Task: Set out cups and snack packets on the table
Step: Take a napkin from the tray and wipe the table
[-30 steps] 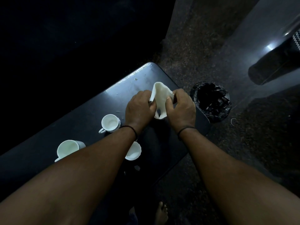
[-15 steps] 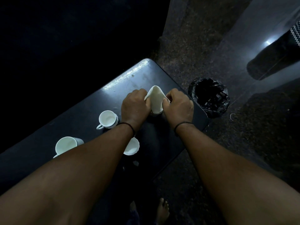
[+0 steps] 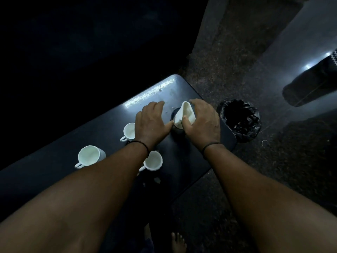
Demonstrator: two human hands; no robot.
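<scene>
Three white cups stand on the dark table [image 3: 102, 123]: one [image 3: 89, 155] at the left, one [image 3: 129, 132] partly behind my left hand, one [image 3: 152, 160] under my left wrist. My right hand [image 3: 202, 121] grips a white packet [image 3: 185, 115] near the table's right end, above a dark round object that is hard to make out. My left hand [image 3: 152, 123] lies just left of the packet, fingers spread, thumb tip near its lower edge.
A bin lined with a black bag [image 3: 239, 119] stands on the floor right of the table. A dark cylinder [image 3: 310, 84] lies at the far right. My bare foot [image 3: 177, 242] shows below the table's front edge. A few small white scraps [image 3: 157, 180] lie on the table.
My left hand has let go of the white packet and spread open beside it. My right hand now holds the packet alone, shifted slightly right.
</scene>
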